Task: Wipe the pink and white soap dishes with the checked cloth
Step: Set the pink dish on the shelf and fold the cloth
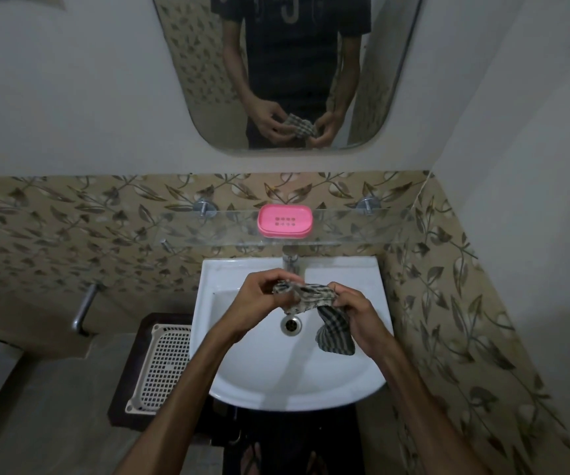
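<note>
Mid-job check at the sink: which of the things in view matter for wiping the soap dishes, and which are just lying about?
For the job:
checked cloth, held over the sink by left hand and right hand
pink soap dish on the glass shelf
No white dish shows.

Just there:
sink
tap
mirror
white perforated tray, left of the sink

I hold the checked cloth bunched between my left hand and right hand above the white sink, its loose end hanging down by my right palm. The pink soap dish sits on the glass shelf behind the tap. A white slotted tray, perhaps the other dish, lies left of the sink.
</note>
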